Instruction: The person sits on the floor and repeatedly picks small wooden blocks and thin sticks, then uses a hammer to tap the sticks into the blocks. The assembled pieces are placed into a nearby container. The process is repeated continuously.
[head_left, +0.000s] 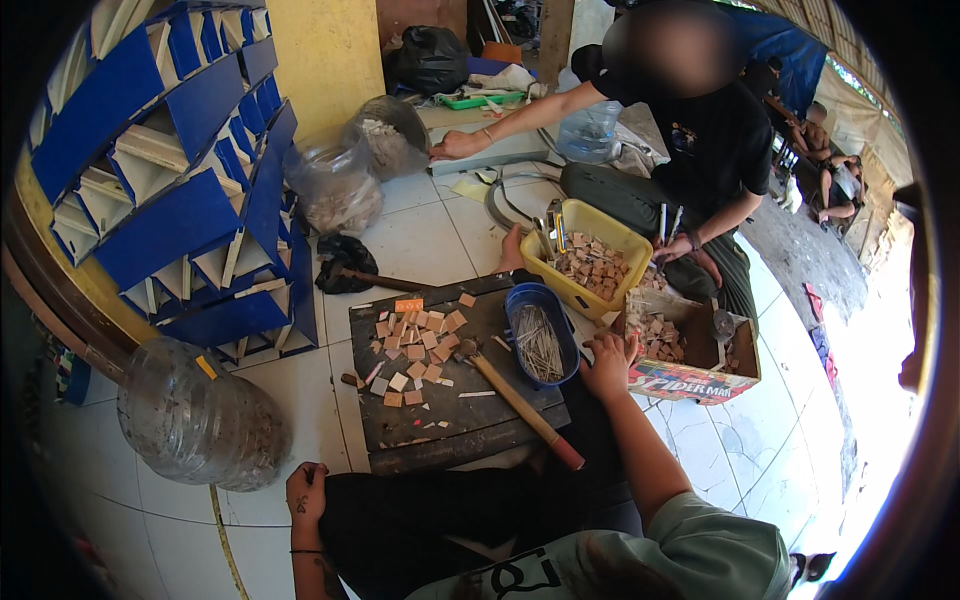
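My right hand (610, 366) has its fingers spread, between a blue plastic container (567, 372) and a cardboard box (690, 386); I see nothing in its grip. Thin pale sticks or nails (540, 343) fill the container, and small wooden pieces (660, 338) lie in the box. My left hand (305, 490) is beside my left knee, its fingers curled in with nothing visible in them. In front of me is a dark wooden board (385, 432) scattered with small square wooden tiles (413, 352). A hammer (520, 408) with a wooden handle lies across it.
A yellow basin (640, 245) holds wooden pieces and tools. Across from me sits a person in black (715, 130), one arm stretched toward plastic bags (340, 185). Blue trays (190, 225) are stacked at left, above a clear plastic jug (205, 415).
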